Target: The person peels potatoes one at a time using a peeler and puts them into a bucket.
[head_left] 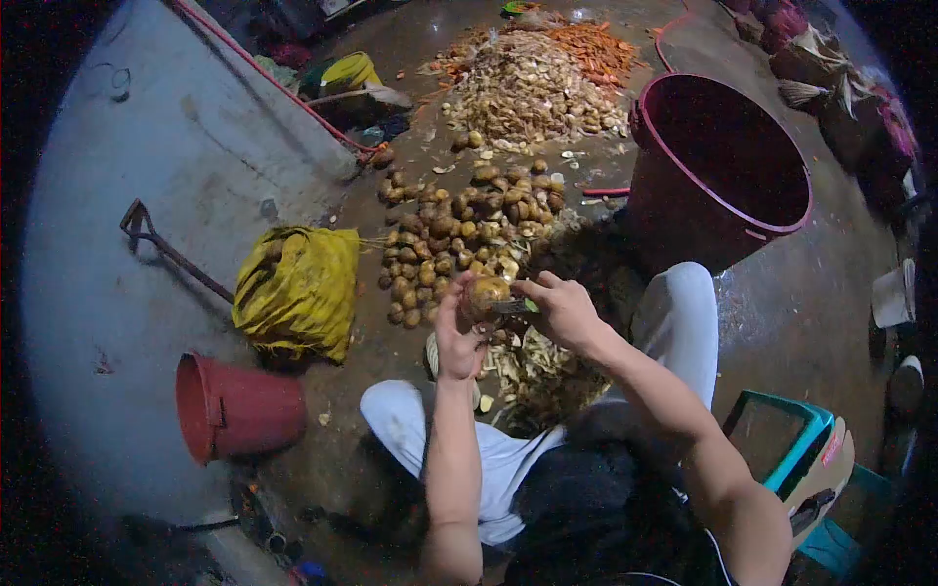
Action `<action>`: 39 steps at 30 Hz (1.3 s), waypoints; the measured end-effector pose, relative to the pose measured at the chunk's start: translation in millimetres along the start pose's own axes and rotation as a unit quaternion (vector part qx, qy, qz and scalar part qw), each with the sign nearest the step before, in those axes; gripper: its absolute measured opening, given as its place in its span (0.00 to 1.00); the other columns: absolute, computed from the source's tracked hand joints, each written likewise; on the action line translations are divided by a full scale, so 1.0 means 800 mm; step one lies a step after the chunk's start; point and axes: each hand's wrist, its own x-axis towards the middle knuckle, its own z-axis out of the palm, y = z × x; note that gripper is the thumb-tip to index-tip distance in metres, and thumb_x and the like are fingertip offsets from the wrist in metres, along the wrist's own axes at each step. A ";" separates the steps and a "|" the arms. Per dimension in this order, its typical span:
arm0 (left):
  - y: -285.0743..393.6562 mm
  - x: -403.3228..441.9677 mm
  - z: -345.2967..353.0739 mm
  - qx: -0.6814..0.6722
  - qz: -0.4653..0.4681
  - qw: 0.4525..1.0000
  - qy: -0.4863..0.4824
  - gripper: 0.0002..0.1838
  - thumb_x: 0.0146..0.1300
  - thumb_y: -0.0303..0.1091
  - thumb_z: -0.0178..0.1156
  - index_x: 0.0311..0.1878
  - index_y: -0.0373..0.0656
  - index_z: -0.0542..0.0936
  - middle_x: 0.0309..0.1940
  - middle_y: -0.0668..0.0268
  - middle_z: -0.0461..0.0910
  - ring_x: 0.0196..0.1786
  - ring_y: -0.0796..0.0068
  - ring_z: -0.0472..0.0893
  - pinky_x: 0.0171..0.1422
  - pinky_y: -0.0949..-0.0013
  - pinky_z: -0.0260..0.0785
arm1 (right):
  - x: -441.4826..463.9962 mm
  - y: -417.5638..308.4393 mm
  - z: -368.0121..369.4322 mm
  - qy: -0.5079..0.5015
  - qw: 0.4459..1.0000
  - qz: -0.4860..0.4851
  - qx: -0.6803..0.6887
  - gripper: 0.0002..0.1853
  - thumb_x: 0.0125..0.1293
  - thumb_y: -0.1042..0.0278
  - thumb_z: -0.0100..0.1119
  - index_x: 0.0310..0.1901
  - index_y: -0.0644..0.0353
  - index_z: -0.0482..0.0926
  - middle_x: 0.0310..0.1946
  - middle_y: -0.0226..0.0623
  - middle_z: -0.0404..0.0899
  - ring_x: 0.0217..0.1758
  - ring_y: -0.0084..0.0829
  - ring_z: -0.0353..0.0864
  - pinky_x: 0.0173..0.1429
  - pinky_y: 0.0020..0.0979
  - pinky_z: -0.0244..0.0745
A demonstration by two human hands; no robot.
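My left hand (pixel 455 337) is closed around a brown-skinned potato (pixel 481 293), held up in front of my knees. In my right hand (pixel 569 314) is a peeler (pixel 510 307) with a grey blade and a bit of green; its blade end lies against the potato's right side. My fingers hide most of its handle. Just beyond the hands, a heap of unpeeled potatoes (pixel 440 234) spreads over the wet floor. Below the hands, between my legs, lies a pile of pale and dark peelings (pixel 547 376).
A large maroon tub (pixel 640 176) stands at right. Farther back are pale peeled pieces (pixel 532 93) and orange carrot-like pieces (pixel 601 54). At left are a yellow sack (pixel 303 288), a red bucket (pixel 254 405) and a long-handled tool (pixel 176 254). A teal-edged container (pixel 811 430) is at lower right.
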 end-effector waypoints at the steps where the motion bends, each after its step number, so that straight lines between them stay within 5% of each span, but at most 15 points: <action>1: 0.000 0.000 0.002 -0.001 0.009 1.000 -0.008 0.36 0.48 0.18 0.64 0.64 0.37 0.67 0.56 0.63 0.75 0.59 0.68 0.77 0.65 0.65 0.70 | 0.001 0.000 0.001 0.008 1.000 0.000 -0.005 0.27 0.51 0.76 0.58 0.55 0.43 0.76 0.41 0.45 0.75 0.34 0.50 0.81 0.37 0.47 0.78; 8: -0.001 0.001 0.007 0.035 0.033 0.999 -0.026 0.36 0.49 0.21 0.69 0.64 0.36 0.67 0.58 0.61 0.75 0.59 0.66 0.77 0.65 0.63 0.70 | 0.013 -0.001 -0.007 0.003 0.998 0.004 -0.064 0.22 0.54 0.74 0.55 0.52 0.46 0.78 0.38 0.48 0.77 0.34 0.51 0.82 0.36 0.47 0.78; 11: -0.003 -0.009 0.005 0.003 0.013 0.999 -0.034 0.38 0.49 0.24 0.71 0.65 0.35 0.66 0.58 0.60 0.74 0.61 0.65 0.76 0.66 0.62 0.70 | 0.038 0.072 0.030 -0.063 0.997 0.053 0.003 0.20 0.49 0.77 0.55 0.47 0.62 0.81 0.34 0.55 0.79 0.36 0.56 0.79 0.44 0.46 0.76; 14: -0.021 -0.016 -0.016 -0.110 0.027 0.993 0.041 0.36 0.53 0.27 0.70 0.66 0.37 0.68 0.62 0.55 0.72 0.64 0.57 0.72 0.70 0.53 0.65 | 0.036 0.075 0.037 -0.025 0.996 0.076 0.029 0.21 0.50 0.78 0.53 0.48 0.65 0.81 0.32 0.58 0.79 0.39 0.55 0.80 0.47 0.45 0.76; 16: -0.020 -0.010 -0.019 -0.135 0.018 0.990 0.038 0.34 0.54 0.28 0.69 0.66 0.39 0.69 0.63 0.55 0.71 0.65 0.56 0.71 0.71 0.52 0.63 | 0.033 0.063 0.024 -0.017 0.998 0.035 0.053 0.08 0.53 0.76 0.52 0.31 0.69 0.79 0.34 0.59 0.79 0.40 0.57 0.81 0.44 0.50 0.77; 20: -0.026 -0.011 -0.038 -0.212 -0.007 0.974 0.083 0.31 0.56 0.27 0.66 0.65 0.41 0.70 0.63 0.56 0.71 0.65 0.55 0.71 0.73 0.49 0.60 | 0.025 0.029 -0.004 -0.047 0.992 0.092 0.072 0.12 0.54 0.75 0.52 0.39 0.65 0.80 0.35 0.56 0.79 0.42 0.55 0.81 0.45 0.48 0.78; 23: -0.020 -0.010 -0.029 -0.247 -0.037 0.960 0.123 0.33 0.56 0.25 0.66 0.67 0.41 0.68 0.61 0.57 0.73 0.62 0.57 0.74 0.69 0.52 0.64 | 0.017 0.022 0.001 -0.018 0.998 0.036 0.050 0.18 0.54 0.76 0.53 0.49 0.56 0.80 0.39 0.52 0.79 0.44 0.53 0.81 0.46 0.48 0.78; 25: -0.016 -0.010 -0.026 -0.092 -0.032 0.989 0.107 0.37 0.54 0.28 0.68 0.67 0.40 0.65 0.61 0.57 0.73 0.63 0.57 0.74 0.64 0.59 0.71 | 0.013 0.009 -0.005 -0.042 0.997 0.031 0.058 0.22 0.55 0.77 0.54 0.53 0.51 0.79 0.42 0.50 0.79 0.43 0.53 0.81 0.47 0.48 0.78; 36: -0.019 0.000 0.005 0.043 0.033 0.996 0.073 0.33 0.50 0.23 0.67 0.62 0.39 0.70 0.55 0.61 0.75 0.56 0.65 0.77 0.63 0.62 0.71 | 0.017 -0.004 0.002 -0.062 0.997 0.038 0.005 0.24 0.57 0.75 0.54 0.57 0.45 0.77 0.46 0.49 0.78 0.41 0.53 0.82 0.44 0.48 0.79; 39: -0.021 -0.001 0.004 0.048 0.038 0.996 0.062 0.34 0.48 0.22 0.68 0.61 0.37 0.70 0.55 0.61 0.75 0.58 0.64 0.76 0.65 0.62 0.69 | 0.020 -0.001 0.005 -0.050 0.998 0.043 -0.016 0.19 0.57 0.74 0.54 0.51 0.53 0.80 0.41 0.53 0.79 0.39 0.54 0.82 0.42 0.48 0.80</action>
